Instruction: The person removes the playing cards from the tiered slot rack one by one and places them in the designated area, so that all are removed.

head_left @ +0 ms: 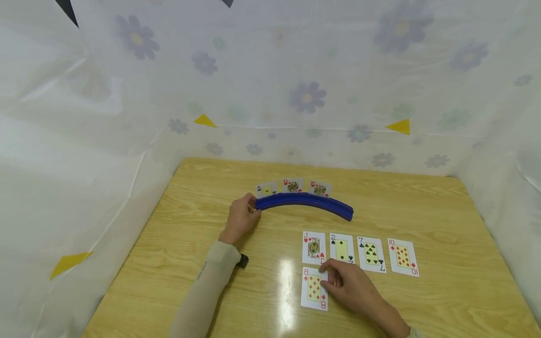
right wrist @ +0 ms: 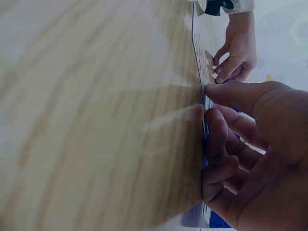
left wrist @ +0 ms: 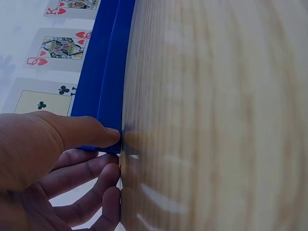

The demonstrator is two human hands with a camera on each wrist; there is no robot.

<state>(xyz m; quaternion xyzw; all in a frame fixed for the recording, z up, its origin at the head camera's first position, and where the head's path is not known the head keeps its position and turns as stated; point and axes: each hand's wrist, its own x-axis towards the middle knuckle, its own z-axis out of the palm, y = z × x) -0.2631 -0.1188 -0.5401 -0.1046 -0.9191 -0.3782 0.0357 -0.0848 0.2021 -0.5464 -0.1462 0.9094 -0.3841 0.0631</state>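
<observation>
My left hand [head_left: 241,216] grips the left end of a curved blue card holder [head_left: 304,199], its thumb on the front face in the left wrist view. Three playing cards stand in the holder: an ace of clubs [head_left: 266,190], a queen of hearts [head_left: 292,186] and a king of hearts [head_left: 320,188]. Lower down, my right hand [head_left: 352,288] pinches the right edge of the eight of diamonds [head_left: 313,288] between thumb and fingers. Above that card lie a jack of hearts [head_left: 313,248] and a two of spades [head_left: 341,247], whose lower edge the right hand partly overlaps.
Farther right in the same row are a seven of clubs [head_left: 371,254] and a ten of diamonds [head_left: 403,257], face up. The wooden table [head_left: 169,281] meets a flowered white curtain [head_left: 270,94] at the back, with similar sheeting on both sides.
</observation>
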